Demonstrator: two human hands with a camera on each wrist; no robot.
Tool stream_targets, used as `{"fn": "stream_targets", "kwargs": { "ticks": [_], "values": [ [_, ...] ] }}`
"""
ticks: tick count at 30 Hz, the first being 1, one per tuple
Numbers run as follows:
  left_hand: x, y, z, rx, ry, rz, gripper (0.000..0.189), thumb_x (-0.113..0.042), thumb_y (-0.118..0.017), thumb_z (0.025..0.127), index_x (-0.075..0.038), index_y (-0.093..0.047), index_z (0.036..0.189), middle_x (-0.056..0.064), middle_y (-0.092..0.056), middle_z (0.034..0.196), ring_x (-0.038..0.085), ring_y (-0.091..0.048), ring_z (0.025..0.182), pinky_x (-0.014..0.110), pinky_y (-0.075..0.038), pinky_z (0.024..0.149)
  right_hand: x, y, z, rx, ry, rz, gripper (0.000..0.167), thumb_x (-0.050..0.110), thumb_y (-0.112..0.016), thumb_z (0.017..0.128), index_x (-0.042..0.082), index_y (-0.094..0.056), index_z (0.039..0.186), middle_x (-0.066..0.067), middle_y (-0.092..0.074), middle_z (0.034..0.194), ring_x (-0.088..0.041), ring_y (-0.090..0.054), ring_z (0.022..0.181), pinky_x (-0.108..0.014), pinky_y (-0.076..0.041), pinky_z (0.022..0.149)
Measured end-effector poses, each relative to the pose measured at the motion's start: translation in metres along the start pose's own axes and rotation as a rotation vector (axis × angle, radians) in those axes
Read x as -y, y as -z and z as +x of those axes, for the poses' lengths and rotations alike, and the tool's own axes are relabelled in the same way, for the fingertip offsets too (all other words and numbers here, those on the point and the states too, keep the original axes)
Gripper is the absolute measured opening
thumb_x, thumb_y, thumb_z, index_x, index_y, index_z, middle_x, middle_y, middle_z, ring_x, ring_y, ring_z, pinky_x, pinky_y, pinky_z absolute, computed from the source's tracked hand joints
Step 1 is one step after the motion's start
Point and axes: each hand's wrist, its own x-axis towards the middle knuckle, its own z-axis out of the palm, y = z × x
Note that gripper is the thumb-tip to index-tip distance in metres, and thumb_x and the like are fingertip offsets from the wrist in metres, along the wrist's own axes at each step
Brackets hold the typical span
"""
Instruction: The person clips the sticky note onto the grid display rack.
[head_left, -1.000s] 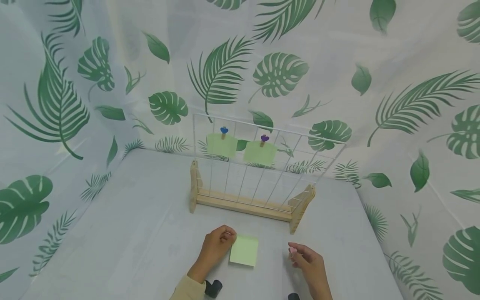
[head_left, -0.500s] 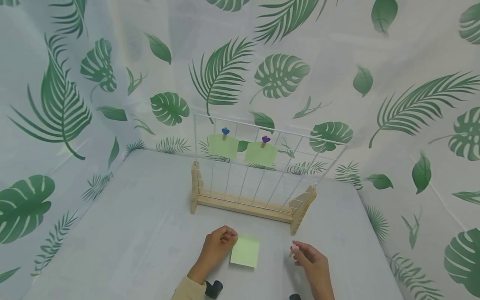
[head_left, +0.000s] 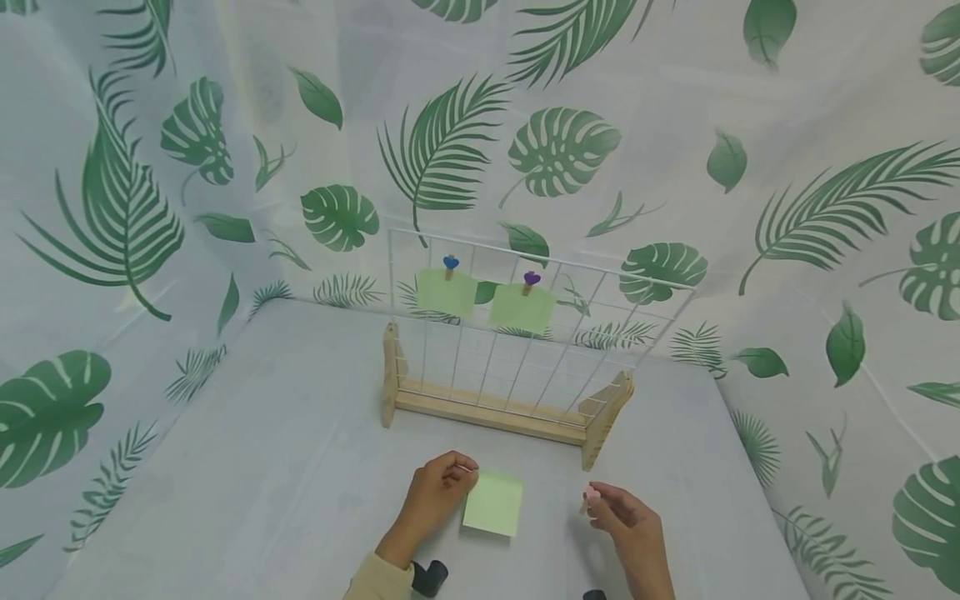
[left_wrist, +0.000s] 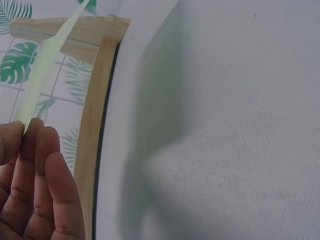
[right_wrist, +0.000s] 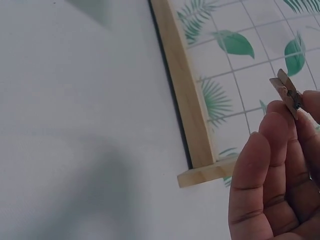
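Note:
My left hand (head_left: 441, 493) pinches a pale green sticky note (head_left: 492, 504) by its upper left corner. In the left wrist view the note (left_wrist: 42, 75) is seen nearly edge-on between thumb and forefinger, raised over the table with its shadow below. My right hand (head_left: 632, 525) pinches a small wooden clothespin (right_wrist: 287, 92) with a pink ornament (head_left: 592, 493), held above the table to the right of the note. Behind both hands stands a white wire grid rack (head_left: 517, 367) on a wooden base (head_left: 487, 416).
Two green notes hang side by side on the rack: the left note (head_left: 446, 293) under a blue heart clothespin (head_left: 451, 263), the right note (head_left: 522, 308) under a purple heart clothespin (head_left: 532, 280). A leaf-patterned curtain (head_left: 645, 108) surrounds the white table (head_left: 300, 450).
The right hand with the clothespin has shifted slightly to the right. The left hand and the note have moved a little to the right too, their grip unchanged.

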Motion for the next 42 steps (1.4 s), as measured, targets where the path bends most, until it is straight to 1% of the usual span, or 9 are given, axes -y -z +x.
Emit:
{"fn": "stream_targets", "kwargs": {
  "ticks": [7, 12, 14, 18, 21, 25, 28, 33, 42],
  "values": [
    [-0.003, 0.001, 0.001, 0.007, -0.018, -0.003, 0.009, -0.016, -0.074, 0.101, -0.008, -0.077, 0.103, -0.005, -0.074, 0.087, 0.004, -0.06, 0.076, 0.02, -0.05, 0.07, 0.005, 0.001, -0.001, 0.0, 0.02, -0.02, 0.038, 0.014, -0.074, 0.105, -0.013, -0.068, 0.131, -0.014, -0.079, 0.11, -0.007, -0.069, 0.087, -0.023, -0.059, 0.078],
    [-0.006, 0.003, 0.002, 0.013, -0.019, -0.016, 0.008, -0.015, -0.074, 0.101, -0.008, -0.077, 0.103, -0.006, -0.073, 0.086, 0.004, -0.06, 0.075, 0.019, -0.049, 0.07, 0.006, 0.001, 0.0, 0.005, 0.034, -0.038, 0.038, 0.019, -0.075, 0.105, -0.011, -0.069, 0.129, -0.014, -0.078, 0.111, -0.008, -0.069, 0.089, -0.023, -0.059, 0.079],
    [-0.007, 0.004, 0.002, 0.014, -0.02, -0.024, 0.008, -0.014, -0.074, 0.101, -0.007, -0.077, 0.103, -0.005, -0.073, 0.086, 0.005, -0.06, 0.075, 0.019, -0.049, 0.069, 0.007, 0.001, -0.001, 0.007, 0.042, -0.04, 0.038, 0.019, -0.075, 0.105, -0.011, -0.069, 0.128, -0.014, -0.078, 0.112, -0.008, -0.069, 0.089, -0.024, -0.06, 0.079],
    [-0.01, 0.004, 0.002, 0.017, -0.022, -0.03, 0.008, -0.014, -0.074, 0.101, -0.007, -0.077, 0.103, -0.005, -0.074, 0.086, 0.005, -0.061, 0.074, 0.019, -0.049, 0.069, 0.01, 0.002, -0.002, -0.001, 0.052, -0.038, 0.037, 0.019, -0.076, 0.104, -0.01, -0.07, 0.127, -0.011, -0.078, 0.108, -0.009, -0.07, 0.089, -0.024, -0.06, 0.079],
    [-0.012, 0.005, 0.003, 0.016, -0.027, -0.032, 0.008, -0.014, -0.074, 0.1, -0.008, -0.077, 0.103, -0.005, -0.074, 0.086, 0.005, -0.062, 0.075, 0.02, -0.05, 0.069, 0.012, 0.002, -0.002, 0.003, 0.061, -0.048, 0.04, 0.022, -0.077, 0.104, -0.009, -0.07, 0.127, -0.008, -0.078, 0.106, -0.009, -0.07, 0.089, -0.024, -0.06, 0.08],
    [-0.013, 0.005, 0.004, 0.01, -0.034, -0.032, 0.007, -0.014, -0.074, 0.101, -0.008, -0.077, 0.103, -0.005, -0.074, 0.086, 0.005, -0.062, 0.075, 0.02, -0.051, 0.07, 0.015, 0.003, -0.002, 0.022, 0.081, -0.09, 0.046, 0.031, -0.078, 0.103, -0.008, -0.07, 0.127, -0.008, -0.078, 0.106, -0.009, -0.069, 0.091, -0.024, -0.06, 0.08],
    [-0.013, 0.006, 0.005, 0.004, -0.037, -0.027, 0.007, -0.014, -0.074, 0.101, -0.008, -0.077, 0.103, -0.005, -0.073, 0.086, 0.004, -0.062, 0.076, 0.02, -0.051, 0.07, 0.017, 0.003, -0.001, 0.03, 0.097, -0.111, 0.046, 0.031, -0.078, 0.103, -0.007, -0.07, 0.127, -0.008, -0.078, 0.107, -0.009, -0.069, 0.091, -0.024, -0.06, 0.08],
    [-0.014, 0.006, 0.005, -0.001, -0.039, -0.017, 0.007, -0.013, -0.074, 0.101, -0.008, -0.077, 0.103, -0.005, -0.073, 0.087, 0.004, -0.061, 0.076, 0.02, -0.05, 0.07, 0.022, 0.003, -0.002, 0.029, 0.107, -0.113, 0.043, 0.029, -0.079, 0.102, -0.006, -0.072, 0.125, -0.009, -0.078, 0.107, -0.011, -0.07, 0.092, -0.025, -0.06, 0.08],
    [-0.016, 0.005, 0.002, 0.01, -0.033, -0.013, 0.006, -0.012, -0.074, 0.101, -0.007, -0.077, 0.103, -0.005, -0.074, 0.087, 0.004, -0.06, 0.074, 0.019, -0.049, 0.068, 0.023, 0.002, -0.005, 0.021, 0.127, -0.109, 0.033, 0.023, -0.079, 0.102, -0.004, -0.074, 0.121, -0.008, -0.078, 0.106, -0.012, -0.071, 0.091, -0.023, -0.057, 0.084]
  ]
}}
